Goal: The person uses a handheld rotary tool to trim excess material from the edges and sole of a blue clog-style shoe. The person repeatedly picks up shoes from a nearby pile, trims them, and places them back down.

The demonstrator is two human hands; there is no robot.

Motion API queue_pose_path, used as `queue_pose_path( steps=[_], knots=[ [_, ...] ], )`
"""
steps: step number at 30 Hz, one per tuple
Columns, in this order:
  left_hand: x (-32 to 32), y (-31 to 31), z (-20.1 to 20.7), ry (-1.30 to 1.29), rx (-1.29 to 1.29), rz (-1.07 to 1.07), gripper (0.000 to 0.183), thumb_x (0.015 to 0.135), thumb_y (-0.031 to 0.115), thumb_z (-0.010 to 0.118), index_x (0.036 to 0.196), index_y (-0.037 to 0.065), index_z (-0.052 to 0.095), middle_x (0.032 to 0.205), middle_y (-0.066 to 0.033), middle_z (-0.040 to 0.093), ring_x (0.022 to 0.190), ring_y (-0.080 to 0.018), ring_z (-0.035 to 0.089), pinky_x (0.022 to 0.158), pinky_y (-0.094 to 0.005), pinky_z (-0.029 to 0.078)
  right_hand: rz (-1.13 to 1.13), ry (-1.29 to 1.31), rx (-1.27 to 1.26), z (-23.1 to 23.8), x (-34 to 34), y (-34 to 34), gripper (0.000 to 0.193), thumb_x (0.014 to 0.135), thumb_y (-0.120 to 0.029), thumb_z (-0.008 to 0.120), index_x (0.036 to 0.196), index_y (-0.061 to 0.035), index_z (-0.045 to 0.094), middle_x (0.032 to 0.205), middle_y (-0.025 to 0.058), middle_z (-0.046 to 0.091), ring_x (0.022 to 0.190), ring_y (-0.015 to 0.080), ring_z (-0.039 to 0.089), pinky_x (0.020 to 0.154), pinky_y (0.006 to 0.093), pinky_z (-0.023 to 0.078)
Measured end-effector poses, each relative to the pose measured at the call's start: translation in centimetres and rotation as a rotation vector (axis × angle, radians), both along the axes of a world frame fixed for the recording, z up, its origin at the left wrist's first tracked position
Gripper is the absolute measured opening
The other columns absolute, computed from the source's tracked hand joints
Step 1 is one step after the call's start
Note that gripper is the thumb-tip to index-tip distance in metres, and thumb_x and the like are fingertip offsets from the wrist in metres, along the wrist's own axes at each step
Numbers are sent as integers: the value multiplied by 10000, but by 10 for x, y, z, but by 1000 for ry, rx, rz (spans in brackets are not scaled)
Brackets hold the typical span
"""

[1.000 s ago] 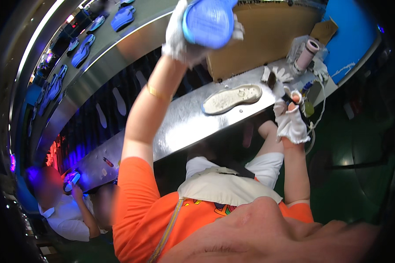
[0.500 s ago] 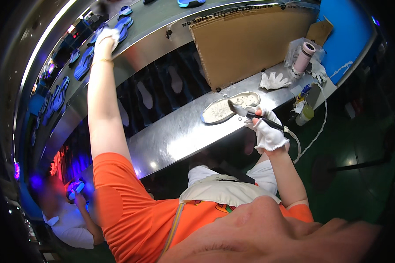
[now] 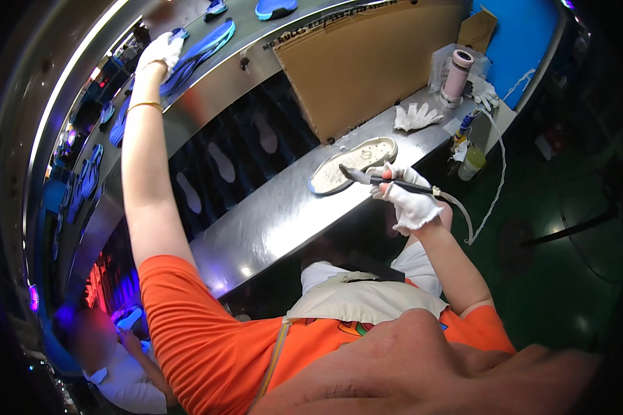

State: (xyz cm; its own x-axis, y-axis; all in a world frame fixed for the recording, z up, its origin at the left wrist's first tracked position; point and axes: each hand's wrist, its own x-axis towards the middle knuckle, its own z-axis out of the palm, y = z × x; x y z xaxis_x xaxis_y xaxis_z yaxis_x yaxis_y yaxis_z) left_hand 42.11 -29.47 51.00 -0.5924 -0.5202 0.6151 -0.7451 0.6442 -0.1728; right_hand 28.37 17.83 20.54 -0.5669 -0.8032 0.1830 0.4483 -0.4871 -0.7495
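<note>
My left hand [image 3: 159,52], in a white glove, is stretched far up to the upper shelf and rests on a blue shoe sole [image 3: 201,45] lying there. My right hand [image 3: 405,197], also gloved, grips a thin black brush tool [image 3: 381,180] with a hose trailing from its rear. The brush tip touches a pale shoe sole [image 3: 353,164] that lies flat on the steel workbench [image 3: 277,221].
A brown cardboard sheet [image 3: 367,62] leans behind the bench. Spare white gloves [image 3: 415,116], a pink cylinder [image 3: 457,76] and small bottles [image 3: 472,160] sit at the bench's right end. More blue soles [image 3: 83,176] line the shelf at left. Another person [image 3: 118,366] sits at lower left.
My left hand went from holding a blue sole overhead to reaching out onto the upper shelf at left. My right hand brought the brush onto the pale sole.
</note>
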Motion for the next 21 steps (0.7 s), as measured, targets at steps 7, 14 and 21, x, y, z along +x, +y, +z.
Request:
queue_pose_path(
  steps=[7,14,21],
  knots=[
    [-19,19,-17,-90,292,-15,738,791,610,511,1275,53,497,1275,-172,513,1178,-302,490,1016,-360,345,-56,181,105,-10,-5,10,181,784,63,620,943,-11,576,855,48,613,769,122,607,740,250,500],
    [40,135,-8,-11,-102,-271,538,770,338,671,1212,63,535,1149,-148,598,1043,-269,579,930,-332,423,-91,291,95,-8,-5,4,173,783,28,638,943,-16,590,833,42,616,763,103,596,730,243,495],
    [65,212,-140,576,1594,-907,618,799,344,623,1261,-26,446,1110,-198,582,1052,-299,570,967,-428,428,-168,96,124,-10,-7,0,199,789,1,629,975,8,558,869,86,613,749,139,611,717,265,508]
  ],
)
